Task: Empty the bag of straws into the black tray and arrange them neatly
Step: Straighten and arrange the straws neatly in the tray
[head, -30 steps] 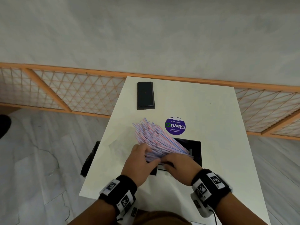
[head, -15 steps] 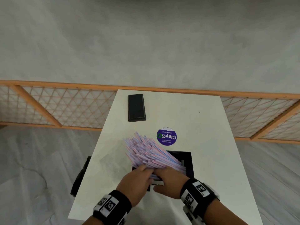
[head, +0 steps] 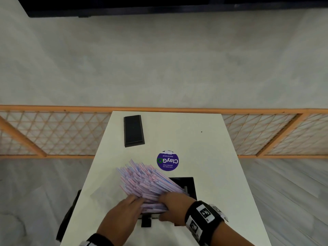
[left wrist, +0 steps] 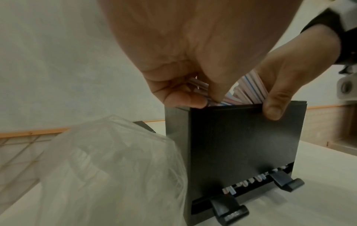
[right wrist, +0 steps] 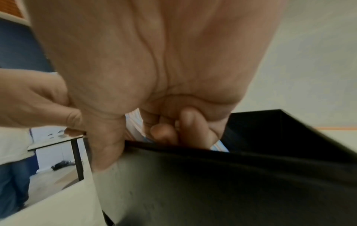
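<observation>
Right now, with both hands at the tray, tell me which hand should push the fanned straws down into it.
Left. The left hand grips the straws at their lower end, where they fan out leftward. The right hand pinches the black tray rim, thumb outside, steadying it.

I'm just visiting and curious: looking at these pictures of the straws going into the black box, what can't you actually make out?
- How far the straws reach into the black tray: in the head view both hands cover the opening.
- Fingertips of the left hand: buried among the straws.
- Small print on the purple sticker: too small, and upside down.
- Whether the clear bag is empty: blurred in the left wrist view.
- The tray's inside: the right hand fills the right wrist view.
</observation>
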